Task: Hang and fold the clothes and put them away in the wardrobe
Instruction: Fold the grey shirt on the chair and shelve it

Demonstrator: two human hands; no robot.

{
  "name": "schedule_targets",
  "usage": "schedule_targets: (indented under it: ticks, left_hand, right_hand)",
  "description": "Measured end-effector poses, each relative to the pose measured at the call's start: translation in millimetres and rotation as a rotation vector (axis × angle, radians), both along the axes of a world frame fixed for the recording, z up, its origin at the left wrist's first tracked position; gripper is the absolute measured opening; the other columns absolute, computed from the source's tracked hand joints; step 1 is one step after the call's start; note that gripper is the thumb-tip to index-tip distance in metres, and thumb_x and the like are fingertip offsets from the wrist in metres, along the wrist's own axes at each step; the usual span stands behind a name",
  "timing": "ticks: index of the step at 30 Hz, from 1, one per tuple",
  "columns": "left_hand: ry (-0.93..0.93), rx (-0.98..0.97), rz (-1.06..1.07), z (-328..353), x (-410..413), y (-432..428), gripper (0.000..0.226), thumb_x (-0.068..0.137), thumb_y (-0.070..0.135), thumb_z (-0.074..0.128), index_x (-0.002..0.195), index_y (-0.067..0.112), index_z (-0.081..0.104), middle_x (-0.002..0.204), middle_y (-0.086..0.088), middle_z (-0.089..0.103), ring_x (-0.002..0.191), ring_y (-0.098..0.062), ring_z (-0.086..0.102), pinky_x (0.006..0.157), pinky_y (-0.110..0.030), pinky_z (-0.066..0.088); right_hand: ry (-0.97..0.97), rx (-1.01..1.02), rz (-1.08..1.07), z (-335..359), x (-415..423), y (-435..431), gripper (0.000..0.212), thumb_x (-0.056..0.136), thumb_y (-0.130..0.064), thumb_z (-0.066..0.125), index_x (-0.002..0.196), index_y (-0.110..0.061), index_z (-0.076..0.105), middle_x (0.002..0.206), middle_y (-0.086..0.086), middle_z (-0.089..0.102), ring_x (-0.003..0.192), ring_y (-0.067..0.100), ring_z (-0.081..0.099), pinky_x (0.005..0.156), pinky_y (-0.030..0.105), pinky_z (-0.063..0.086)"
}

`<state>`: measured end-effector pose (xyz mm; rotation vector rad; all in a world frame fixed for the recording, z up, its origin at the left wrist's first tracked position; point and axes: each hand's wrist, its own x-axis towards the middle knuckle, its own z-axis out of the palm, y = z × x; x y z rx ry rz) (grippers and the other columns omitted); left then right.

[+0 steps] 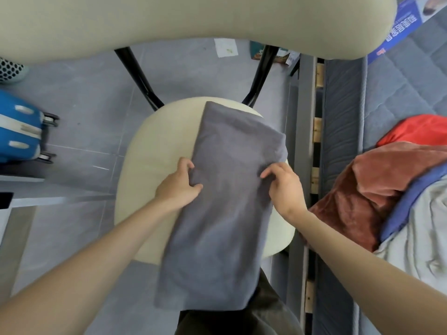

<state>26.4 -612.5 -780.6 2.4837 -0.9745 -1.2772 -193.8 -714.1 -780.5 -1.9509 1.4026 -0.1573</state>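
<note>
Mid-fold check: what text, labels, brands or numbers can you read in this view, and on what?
Nothing can be quoted.
On the blue banner, top right: big white characters, sideways, too blurred to read.
On the packets, top centre: print too small to read.
On the white paper beside them: no writing shows.
On the grey cloth and blue suitcase: no label shows.

folded grey garment (225,189), perhaps trousers, across chair seat (154,151)
</note>
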Motion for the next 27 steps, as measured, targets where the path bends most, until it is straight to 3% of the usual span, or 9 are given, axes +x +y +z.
schedule_targets:
  ticks: [3,7,10,13,15,18,21,24,27]
  left_hand:
    - [0.045,-0.117,0.333,-10.0,-5.7,-0.3,0.056,0.086,0.023,0.069,0.126,0.009,0.033,0.094,-0.001,0.061,0.101,-0.028,0.061,0.087,-0.034,0.043]
    - [0.185,-0.092,0.475,-23.7,0.0,-15.6,0.05,0.081,0.028,0.075,0.12,0.003,0.056,0.112,-0.007,0.066,0.107,-0.025,0.062,0.091,-0.031,0.046]
    - [0.265,-0.057,0.381,-20.9,-2.3,-17.0,0.041,0.077,0.028,0.078,0.111,0.008,0.064,0.113,-0.005,0.068,0.102,-0.023,0.065,0.092,-0.034,0.05]
    - [0.311,-0.029,0.343,-20.2,-11.4,-5.9,0.046,0.076,0.025,0.079,0.116,0.014,0.059,0.118,0.0,0.065,0.107,-0.02,0.062,0.097,-0.035,0.048]
    - [0.287,-0.05,0.34,-18.7,-15.3,2.3,0.042,0.079,0.026,0.077,0.113,0.014,0.054,0.118,-0.003,0.063,0.107,-0.022,0.061,0.096,-0.037,0.048]
    - [0.287,-0.171,0.44,-9.4,-17.0,12.6,0.046,0.082,0.024,0.075,0.112,0.016,0.041,0.106,-0.008,0.063,0.09,-0.019,0.062,0.083,-0.031,0.05]
    - [0.332,-0.25,0.44,4.3,-17.0,26.0,0.061,0.088,0.022,0.068,0.13,0.026,0.023,0.082,-0.005,0.063,0.071,-0.012,0.061,0.063,-0.014,0.046]
    - [0.501,-0.296,0.388,15.1,-15.6,39.0,0.08,0.085,0.003,0.068,0.133,0.039,0.016,0.091,-0.007,0.066,0.072,-0.007,0.066,0.066,-0.012,0.05]
    - [0.449,-0.285,0.216,14.5,-12.9,50.9,0.084,0.072,-0.005,0.076,0.126,0.048,0.039,0.114,-0.007,0.062,0.085,-0.014,0.067,0.079,-0.028,0.056]
  right_hand:
    - [-0.077,0.069,-0.362,1.9,7.3,12.2,0.033,0.088,-0.001,0.05,0.119,-0.011,0.048,0.126,0.003,0.037,0.087,0.012,0.047,0.082,0.024,0.036]
    - [0.037,0.406,-0.653,-5.6,7.6,19.5,0.05,0.085,-0.035,0.068,0.118,-0.013,0.036,0.118,0.005,0.046,0.094,0.024,0.051,0.089,0.042,0.047]
    - [0.103,0.479,-0.585,-9.2,2.6,14.2,0.042,0.087,-0.037,0.067,0.114,-0.008,0.051,0.108,0.005,0.058,0.097,0.026,0.057,0.082,0.036,0.048]
    - [0.021,0.564,-0.584,-6.4,-6.2,4.6,0.023,0.091,-0.03,0.063,0.092,-0.007,0.061,0.101,0.009,0.065,0.091,0.026,0.06,0.078,0.033,0.048]
    - [-0.047,0.611,-0.579,0.2,-11.3,-0.4,0.025,0.092,-0.029,0.062,0.093,-0.004,0.064,0.096,0.008,0.065,0.086,0.023,0.059,0.075,0.031,0.049]
    - [-0.115,0.593,-0.515,11.1,-15.3,-1.6,0.027,0.094,-0.029,0.061,0.099,-0.003,0.064,0.092,0.004,0.067,0.082,0.017,0.061,0.068,0.023,0.051]
    - [-0.221,0.569,-0.518,19.9,-15.2,1.9,0.025,0.094,-0.021,0.061,0.114,-0.012,0.049,0.099,0.007,0.069,0.078,0.011,0.065,0.061,0.014,0.052]
    - [-0.348,0.588,-0.365,24.9,-19.0,3.1,0.065,0.093,-0.002,0.058,0.135,-0.033,0.019,0.104,0.007,0.066,0.091,0.016,0.066,0.077,0.022,0.055]
    - [-0.242,0.514,0.011,30.5,-23.8,5.6,0.103,0.08,0.005,0.069,0.143,-0.044,0.006,0.125,0.002,0.049,0.116,0.015,0.054,0.098,0.029,0.047]
